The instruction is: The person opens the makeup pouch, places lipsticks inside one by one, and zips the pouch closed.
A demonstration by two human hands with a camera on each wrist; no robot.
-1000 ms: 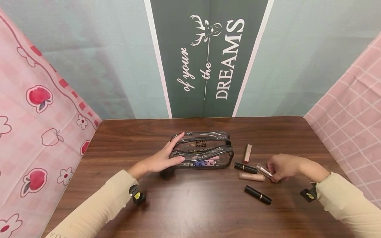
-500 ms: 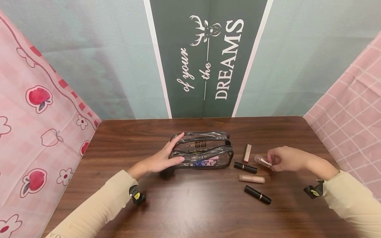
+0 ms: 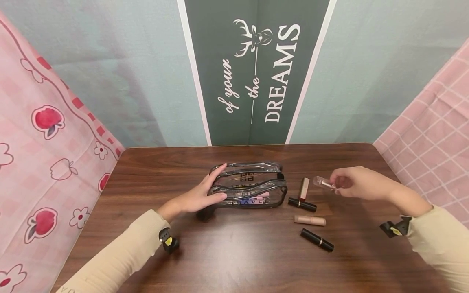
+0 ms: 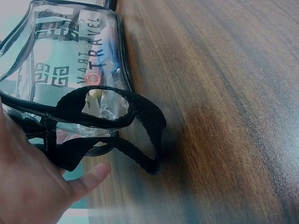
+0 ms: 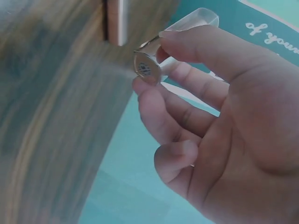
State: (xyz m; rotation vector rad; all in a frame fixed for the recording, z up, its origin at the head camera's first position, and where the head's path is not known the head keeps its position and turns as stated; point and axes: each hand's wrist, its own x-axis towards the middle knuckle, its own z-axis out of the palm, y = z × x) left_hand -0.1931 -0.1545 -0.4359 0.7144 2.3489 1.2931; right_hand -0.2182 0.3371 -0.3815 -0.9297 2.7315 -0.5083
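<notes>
My left hand (image 3: 203, 195) rests on the left end of a clear, black-edged cosmetic pouch (image 3: 261, 187), thumb along the near side and straight fingers on the far side. Pink and blue items (image 4: 105, 58) show through its wall. A black strap handle (image 4: 152, 114) loops out beside the thumb in the left wrist view. Above the table, right of the pouch, my right hand (image 3: 357, 183) pinches a lipstick (image 3: 323, 183) by its base between thumb and fingertips. Its clear cap points left, and a round label (image 5: 145, 70) shows on its base in the right wrist view.
Between the hands lie a pinkish-gold tube (image 3: 304, 189), a black tube (image 3: 302, 204) and a beige tube (image 3: 310, 220). Another black tube (image 3: 317, 240) lies nearer the front. Fabric hangings (image 3: 256, 81) rise behind and beside the wooden table (image 3: 234, 252).
My right hand has lifted the lipstick from among the other tubes and moved it up and away toward the table's back. The left hand and pouch have stayed put.
</notes>
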